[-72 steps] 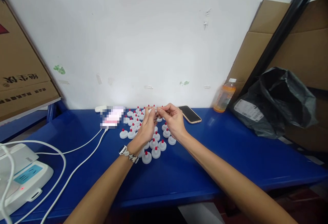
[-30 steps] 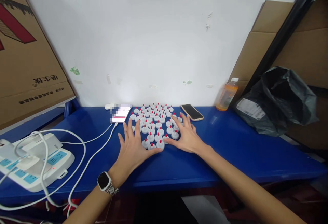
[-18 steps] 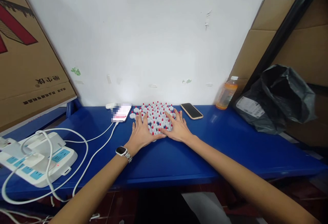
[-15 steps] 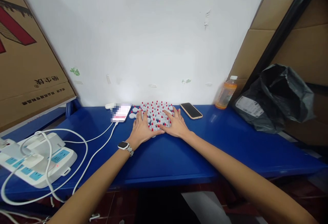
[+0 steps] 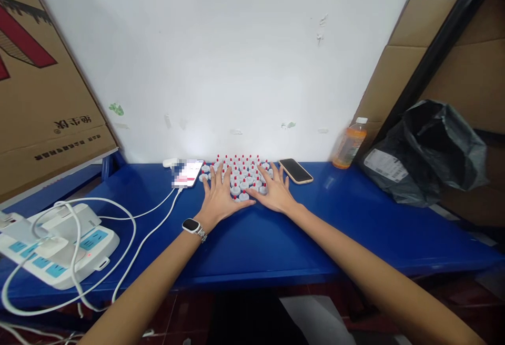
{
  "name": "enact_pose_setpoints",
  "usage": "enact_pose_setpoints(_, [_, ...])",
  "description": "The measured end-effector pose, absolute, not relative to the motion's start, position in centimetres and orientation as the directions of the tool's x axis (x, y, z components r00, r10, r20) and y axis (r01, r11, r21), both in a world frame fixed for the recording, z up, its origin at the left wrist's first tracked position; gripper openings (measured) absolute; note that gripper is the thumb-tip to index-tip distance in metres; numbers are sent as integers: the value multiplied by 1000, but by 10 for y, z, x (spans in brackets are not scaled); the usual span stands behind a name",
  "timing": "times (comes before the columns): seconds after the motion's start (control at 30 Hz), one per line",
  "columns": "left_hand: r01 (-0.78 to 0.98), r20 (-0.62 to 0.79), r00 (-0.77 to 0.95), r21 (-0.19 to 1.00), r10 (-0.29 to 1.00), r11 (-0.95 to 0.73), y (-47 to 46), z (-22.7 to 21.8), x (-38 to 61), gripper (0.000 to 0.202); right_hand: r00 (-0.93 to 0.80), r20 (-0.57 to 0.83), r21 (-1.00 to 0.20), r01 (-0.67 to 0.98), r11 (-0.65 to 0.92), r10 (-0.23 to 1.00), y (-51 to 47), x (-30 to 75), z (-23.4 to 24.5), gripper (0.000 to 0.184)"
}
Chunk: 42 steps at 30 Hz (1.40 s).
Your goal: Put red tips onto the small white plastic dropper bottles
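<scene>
Several small white caps with red tips (image 5: 241, 172) stand packed in a cluster on the blue table (image 5: 300, 240), close to the white wall. My left hand (image 5: 219, 198) lies flat with fingers spread against the cluster's left and near side, a watch on its wrist. On the cluster's right side rests my right hand (image 5: 275, 191), also flat and spread. The thumbs nearly meet at the near edge of the caps. Neither hand holds anything.
A lit phone (image 5: 188, 172) on a white cable lies left of the caps, and a dark phone (image 5: 295, 170) lies to their right. Further right are an orange bottle (image 5: 349, 144) and a black plastic bag (image 5: 428, 150). A white power strip (image 5: 55, 250) with cables sits at far left, under cardboard boxes (image 5: 35, 87).
My hands went from pinching a cap to lying flat around the caps, then slid away from me, pushing the cluster tighter and closer to the wall.
</scene>
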<state>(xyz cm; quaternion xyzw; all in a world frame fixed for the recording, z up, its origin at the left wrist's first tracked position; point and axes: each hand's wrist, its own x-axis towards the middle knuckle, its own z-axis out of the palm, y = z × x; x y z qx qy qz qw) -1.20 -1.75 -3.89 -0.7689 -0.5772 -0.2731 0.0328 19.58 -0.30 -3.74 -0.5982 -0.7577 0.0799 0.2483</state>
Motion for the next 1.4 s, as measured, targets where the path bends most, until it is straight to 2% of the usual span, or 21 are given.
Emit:
enact_pose_setpoints(0.13, [907, 420, 206, 256, 884, -334, -28, -43, -11, 116, -251, 221, -413, 851, 323, 943, -14, 195, -40, 88])
enact_pose_setpoints(0.27, [900, 367, 244, 258, 898, -350, -17, -46, -5, 97, -295, 165, -393, 856, 337, 941, -1, 185, -42, 70])
enact_pose_setpoints(0.4, [909, 369, 259, 220, 893, -354, 1, -45, 2, 83, -287, 142, -411, 854, 320, 947, 18, 179, -43, 63])
enact_pose_setpoints(0.63, [897, 400, 266, 230, 877, -377, 12, -46, 1, 86, -258, 122, -427, 858, 286, 958, 22, 179, -42, 65])
enact_pose_setpoints(0.8, [874, 421, 275, 266, 865, -407, 3, -47, -6, 101, -295, 216, -415, 835, 361, 931, 12, 183, -42, 70])
enact_pose_setpoints(0.9, [853, 433, 299, 278, 851, -441, -6, -39, -13, 100, -323, 266, -386, 828, 407, 908, 6, 185, -42, 68])
enact_pose_setpoints(0.97, [829, 458, 324, 284, 828, -481, -11, -29, -20, 90, -326, 294, -373, 826, 422, 899, 3, 184, -41, 66])
enact_pose_setpoints(1.07, [771, 489, 359, 324, 795, -548, -14, -12, -32, 58, -328, 354, -358, 817, 451, 876, -2, 181, -36, 62])
enact_pose_setpoints(1.13, [738, 457, 388, 367, 801, -567, -13, -5, -39, 41, -335, 411, -355, 798, 487, 848, -6, 177, -30, 57])
enact_pose_setpoints(1.27, [707, 335, 436, 447, 836, -548, -9, -3, -44, 28, -349, 513, -364, 738, 568, 784, -16, 172, -18, 44])
enact_pose_setpoints(1.4, [687, 284, 466, 481, 838, -545, -7, -9, -40, 20, -382, 484, -348, 742, 573, 788, -22, 171, -16, 35])
